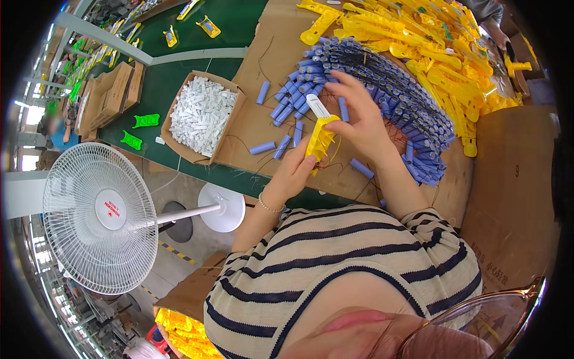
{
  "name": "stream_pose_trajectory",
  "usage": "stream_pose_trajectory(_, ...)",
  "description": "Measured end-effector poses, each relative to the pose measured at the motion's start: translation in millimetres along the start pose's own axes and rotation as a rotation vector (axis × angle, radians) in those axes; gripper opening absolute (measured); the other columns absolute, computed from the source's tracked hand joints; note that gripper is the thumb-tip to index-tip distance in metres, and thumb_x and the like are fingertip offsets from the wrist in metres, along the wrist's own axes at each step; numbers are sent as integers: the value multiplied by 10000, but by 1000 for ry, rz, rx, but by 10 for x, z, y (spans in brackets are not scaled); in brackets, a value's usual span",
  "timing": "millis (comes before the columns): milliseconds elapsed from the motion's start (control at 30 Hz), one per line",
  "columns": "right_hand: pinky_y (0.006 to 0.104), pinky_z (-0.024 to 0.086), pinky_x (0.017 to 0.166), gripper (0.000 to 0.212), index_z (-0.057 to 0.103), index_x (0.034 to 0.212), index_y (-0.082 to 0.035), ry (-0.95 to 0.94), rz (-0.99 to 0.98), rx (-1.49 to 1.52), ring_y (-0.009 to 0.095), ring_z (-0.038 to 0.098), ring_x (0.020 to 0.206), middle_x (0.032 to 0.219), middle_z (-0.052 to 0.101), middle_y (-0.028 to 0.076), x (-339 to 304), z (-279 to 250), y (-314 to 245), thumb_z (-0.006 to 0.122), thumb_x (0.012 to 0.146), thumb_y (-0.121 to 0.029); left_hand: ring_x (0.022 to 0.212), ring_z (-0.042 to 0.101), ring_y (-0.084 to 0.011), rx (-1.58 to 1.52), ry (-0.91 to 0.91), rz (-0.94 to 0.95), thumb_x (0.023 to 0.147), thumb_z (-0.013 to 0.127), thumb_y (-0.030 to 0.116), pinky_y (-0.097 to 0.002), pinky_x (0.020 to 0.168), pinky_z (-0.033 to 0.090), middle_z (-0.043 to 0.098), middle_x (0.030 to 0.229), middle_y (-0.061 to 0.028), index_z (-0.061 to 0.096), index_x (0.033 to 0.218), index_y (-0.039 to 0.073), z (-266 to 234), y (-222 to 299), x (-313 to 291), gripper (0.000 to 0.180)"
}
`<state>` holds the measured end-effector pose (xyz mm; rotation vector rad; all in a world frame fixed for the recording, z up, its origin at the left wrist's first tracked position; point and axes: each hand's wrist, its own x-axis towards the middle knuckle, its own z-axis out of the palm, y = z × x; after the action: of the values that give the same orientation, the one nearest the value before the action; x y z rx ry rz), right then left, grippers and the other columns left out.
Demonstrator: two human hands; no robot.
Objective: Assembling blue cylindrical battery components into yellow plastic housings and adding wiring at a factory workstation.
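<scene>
My left hand grips a yellow plastic housing by its lower part, in front of my chest. From the housing's upper end a white flat plastic piece sticks out at a tilt. Thin wires hang about the housing. The thumb of my right hand touches the housing's upper edge, while its other fingers are spread apart beyond the white piece. Loose blue cylindrical cells lie around both hands on the cardboard sheet. Behind them is a big stack of blue cells with dark wires.
Yellow plastic housings are heaped at the far right. An open carton of small white pieces stands at left, with green plastic parts beside it. A white fan stands left of the table. A tall cardboard box rises at right.
</scene>
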<state>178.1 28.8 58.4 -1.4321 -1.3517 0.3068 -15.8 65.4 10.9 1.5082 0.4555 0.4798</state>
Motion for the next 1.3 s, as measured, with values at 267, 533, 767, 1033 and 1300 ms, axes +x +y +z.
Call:
stream_pose_trajectory(267, 234, 469, 784, 296, 563, 1130, 22, -398, 407, 668, 108, 582, 947, 1081, 608, 100, -83, 21, 70, 564, 838, -27, 776, 538, -134, -264, -18, -40, 935, 384, 343, -259, 705, 441, 560, 901, -83, 442, 1149, -5, 67, -90, -31, 412)
stream_pose_trajectory(533, 218, 471, 754, 402, 519, 1186, 44, -126, 321, 484, 112, 598, 896, 1031, 634, 98, -222, 247, -14, 646, 821, -67, 924, 533, -175, 268, 330, 179, 909, 458, 149, -277, 829, 418, 544, 1040, -99, 384, 1329, -7, 95, -65, 83, 454)
stream_pose_trajectory(767, 263, 474, 856, 433, 491, 1204, 52, -344, 475, 936, 154, 602, 967, 1085, 612, 111, -140, 144, -32, 650, 808, -21, 978, 544, -184, 185, 396, 216, 775, 603, -30, -285, 812, 448, 535, 1093, -130, 518, 1220, -8, -56, -106, 35, 454)
stream_pose_trajectory(1033, 267, 483, 844, 440, 507, 1171, 50, -417, 427, 834, 146, 600, 965, 1064, 616, 107, -144, 171, -109, 690, 777, -19, 954, 557, -161, -476, 327, -54, 795, 617, -1, -285, 814, 471, 531, 1122, -85, 355, 1328, 5, -3, -51, 103, 594)
stream_pose_trajectory(1300, 265, 496, 769, 336, 596, 1020, 32, -168, 277, 334, 160, 631, 887, 983, 651, 110, -153, 144, -212, 728, 730, -74, 1096, 501, -166, -142, 316, 69, 912, 502, 89, -300, 956, 390, 478, 1246, -96, 302, 1364, -24, 156, -72, 31, 507)
